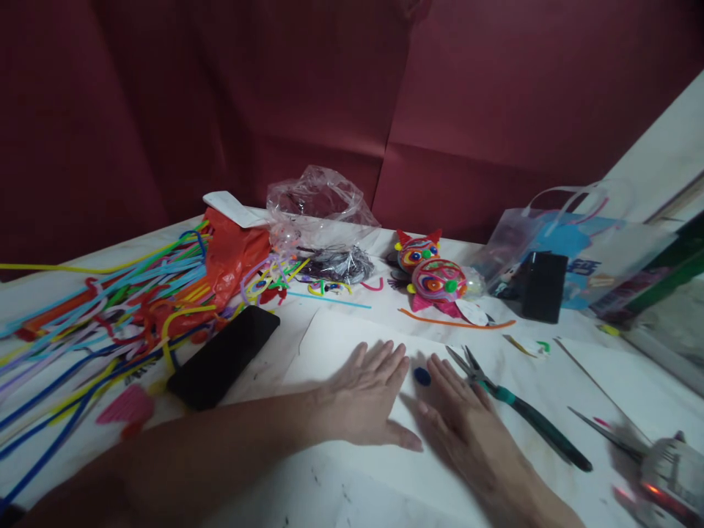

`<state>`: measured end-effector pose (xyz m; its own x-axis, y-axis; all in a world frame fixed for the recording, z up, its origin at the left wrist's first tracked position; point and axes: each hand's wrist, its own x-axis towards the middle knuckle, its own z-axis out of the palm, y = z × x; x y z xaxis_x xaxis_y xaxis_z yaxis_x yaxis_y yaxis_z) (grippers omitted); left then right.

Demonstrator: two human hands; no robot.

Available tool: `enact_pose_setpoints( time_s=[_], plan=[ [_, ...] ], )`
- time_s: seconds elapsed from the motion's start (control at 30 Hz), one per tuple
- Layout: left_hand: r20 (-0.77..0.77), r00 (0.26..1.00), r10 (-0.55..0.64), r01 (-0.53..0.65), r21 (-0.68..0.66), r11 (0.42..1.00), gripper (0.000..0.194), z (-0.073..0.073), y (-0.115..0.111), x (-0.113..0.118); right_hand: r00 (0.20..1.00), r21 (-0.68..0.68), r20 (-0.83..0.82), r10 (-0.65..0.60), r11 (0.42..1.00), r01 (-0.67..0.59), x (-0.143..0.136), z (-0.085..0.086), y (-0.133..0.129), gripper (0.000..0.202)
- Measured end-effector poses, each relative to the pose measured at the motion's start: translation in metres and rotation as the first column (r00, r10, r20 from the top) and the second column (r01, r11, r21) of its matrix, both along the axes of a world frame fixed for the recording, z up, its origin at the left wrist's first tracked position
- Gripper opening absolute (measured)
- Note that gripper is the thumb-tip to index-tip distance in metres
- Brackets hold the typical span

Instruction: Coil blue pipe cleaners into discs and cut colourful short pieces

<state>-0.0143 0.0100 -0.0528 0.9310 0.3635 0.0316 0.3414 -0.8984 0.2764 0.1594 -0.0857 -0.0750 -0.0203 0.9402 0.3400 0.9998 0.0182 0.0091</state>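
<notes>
A small, round, dark-blue disc [422,376] (no evident long axis) lies between the palm-down left hand [364,400], fingers spread, and the nearer right hand [460,412], fingers extended close together.

The one view, from the head, looks forward and down across the table [330,499] from its near side. It sits close above the left hand [366,403] and right hand [467,418], facing a maroon sheet [308,81] beyond.

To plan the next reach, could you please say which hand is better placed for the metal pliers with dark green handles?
Probably the right hand: it's beside the pliers; the left hand lies beyond the round dark-blue disc.
</notes>
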Motion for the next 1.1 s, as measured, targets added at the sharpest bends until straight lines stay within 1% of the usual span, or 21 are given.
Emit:
enact_pose_setpoints(
  time_s=[0.07, 0.13, 0.23, 0.4, 0.57, 0.7, 0.9, 1.0, 1.1],
  plan=[
    [0.007, 1.0, -0.012, 0.012, 0.0, 1.0, 0.097, 0.002, 0.0, 0.0, 0.998, -0.016, 0.052, 0.036, 0.999, -0.035, -0.006, -0.003, 0.0, 0.063],
    [0.021, 1.0, -0.017, 0.017, 0.011, 1.0, 0.092, 0.003, 0.0, 0.0, 0.989, -0.016, 0.139, 0.053, 0.999, -0.051, -0.011, -0.006, 0.001, 0.067],
    [0.044, 0.999, -0.009, 0.008, 0.033, 0.999, 0.091, 0.006, 0.002, 0.0, 0.965, 0.024, 0.257, 0.049, 0.998, -0.057, -0.013, -0.006, 0.002, 0.066],
    [0.049, 0.999, -0.003, 0.0, 0.052, 0.999, 0.09, 0.007, 0.001, 0.002, 0.943, 0.091, 0.332, 0.038, 0.993, -0.072, -0.014, -0.003, 0.002, 0.064],
    [0.008, 1.0, 0.03, -0.031, 0.071, 0.997, 0.091, 0.005, -0.004, -0.001, 0.942, 0.107, 0.332, 0.046, 0.99, -0.086, -0.018, -0.003, -0.001, 0.062],
    [0.032, 0.999, 0.026, -0.028, 0.057, 0.998, 0.084, 0.002, -0.009, -0.005, 0.943, 0.122, 0.329, 0.039, 0.989, -0.083, -0.019, -0.006, -0.002, 0.063],
    [0.049, 0.998, 0.039, -0.042, 0.05, 0.998, 0.087, 0.003, -0.011, -0.007, 0.939, 0.117, 0.342, 0.041, 0.989, -0.086, -0.018, -0.01, -0.002, 0.06],
    [0.039, 0.999, 0.012, -0.013, 0.027, 1.0, 0.086, 0.005, -0.009, -0.009, 0.953, 0.119, 0.302, 0.033, 0.99, -0.072, -0.015, -0.01, -0.002, 0.057],
    [0.022, 1.0, -0.002, 0.002, 0.0, 1.0, 0.088, 0.004, -0.007, -0.01, 0.976, 0.112, 0.211, 0.06, 0.99, -0.085, -0.009, -0.007, -0.003, 0.053]
  ],
)
